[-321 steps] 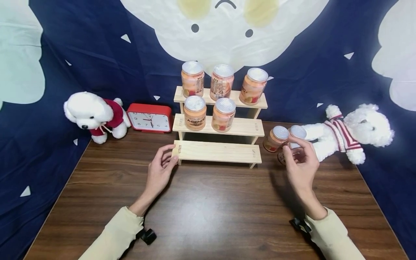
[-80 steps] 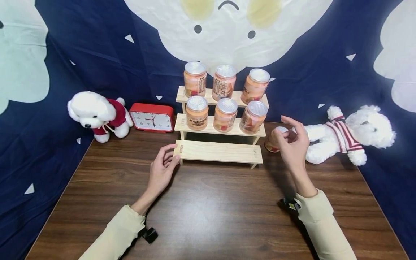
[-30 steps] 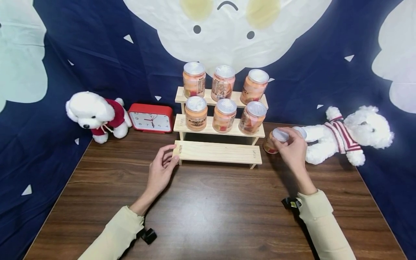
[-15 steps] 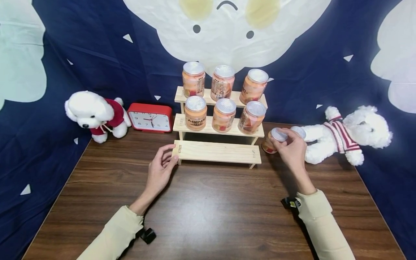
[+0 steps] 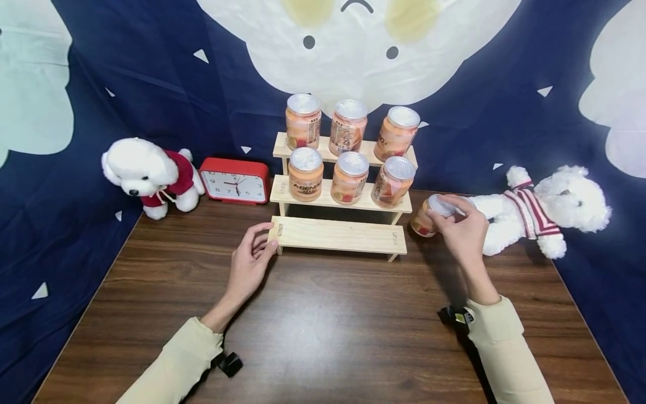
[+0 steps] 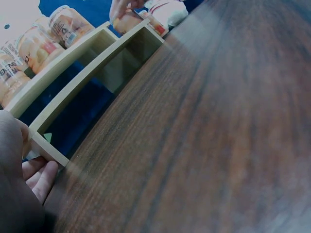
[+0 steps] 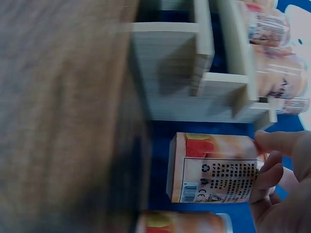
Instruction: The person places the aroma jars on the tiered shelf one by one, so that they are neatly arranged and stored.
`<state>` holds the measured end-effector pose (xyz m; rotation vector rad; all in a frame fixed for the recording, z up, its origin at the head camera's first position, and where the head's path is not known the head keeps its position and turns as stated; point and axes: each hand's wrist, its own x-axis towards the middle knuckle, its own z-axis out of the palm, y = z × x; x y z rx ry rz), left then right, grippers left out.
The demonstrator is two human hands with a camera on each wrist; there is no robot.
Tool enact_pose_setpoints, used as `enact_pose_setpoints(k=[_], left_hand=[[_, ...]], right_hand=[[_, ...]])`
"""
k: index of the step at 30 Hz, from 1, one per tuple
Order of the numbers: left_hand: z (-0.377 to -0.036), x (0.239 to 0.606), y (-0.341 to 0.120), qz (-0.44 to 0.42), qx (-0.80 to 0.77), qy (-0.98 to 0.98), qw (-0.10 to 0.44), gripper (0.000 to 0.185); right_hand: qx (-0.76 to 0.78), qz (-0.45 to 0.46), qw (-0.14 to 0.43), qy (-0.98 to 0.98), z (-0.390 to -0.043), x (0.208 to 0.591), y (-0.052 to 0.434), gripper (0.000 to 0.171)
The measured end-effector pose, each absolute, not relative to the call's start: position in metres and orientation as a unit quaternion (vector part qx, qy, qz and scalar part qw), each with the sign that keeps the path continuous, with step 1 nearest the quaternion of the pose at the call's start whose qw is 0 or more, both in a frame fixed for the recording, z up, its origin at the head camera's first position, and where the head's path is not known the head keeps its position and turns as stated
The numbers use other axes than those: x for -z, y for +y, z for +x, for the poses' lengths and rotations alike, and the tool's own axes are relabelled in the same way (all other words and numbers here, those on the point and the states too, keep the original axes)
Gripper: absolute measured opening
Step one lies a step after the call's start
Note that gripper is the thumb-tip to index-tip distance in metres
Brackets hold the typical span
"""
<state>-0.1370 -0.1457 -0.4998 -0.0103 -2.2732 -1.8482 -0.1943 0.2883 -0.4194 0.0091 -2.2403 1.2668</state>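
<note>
My right hand (image 5: 463, 227) pinches the silver lid of a fruit jar (image 5: 423, 220) at the right of a three-tier wooden stand. The right wrist view shows that jar (image 7: 214, 167) with its printed label, its base off the dark table. A second jar (image 7: 182, 222) lies beyond it there; my hand hides it in the head view. My left hand (image 5: 249, 261) grips the left end of the stand's bottom tier (image 5: 343, 234), thumb in front. Three jars stand upright on the middle tier (image 5: 282, 191), and three more on the top tier (image 5: 280, 147).
A red alarm clock (image 5: 234, 180) and a white plush dog (image 5: 146, 174) stand left of the stand. On the right lies a white plush toy (image 5: 542, 207) in a striped sweater. A dark blue curtain (image 5: 166, 101) with clouds hangs behind the wooden table (image 5: 313, 320).
Since the oldest frame, a third jar has come onto the middle tier. In the last half second my right hand has shifted its jar slightly up and right. My left hand has stayed put.
</note>
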Motion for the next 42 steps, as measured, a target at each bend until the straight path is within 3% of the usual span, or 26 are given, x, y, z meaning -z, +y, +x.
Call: enact_pose_setpoints(k=[21,42], left_hand=[[-0.137,0.501,-0.146,-0.008,0.632,-0.767,0.110,0.040],[-0.137,0.500,-0.145,-0.008,0.629,-0.770,0.108,0.039]], right_hand=[[-0.497,0.056,0.301,-0.812,-0.156,0.363,0.266,0.035],[-0.501,0.181,0.273,-0.801,-0.137,0.368,0.222,0.037]])
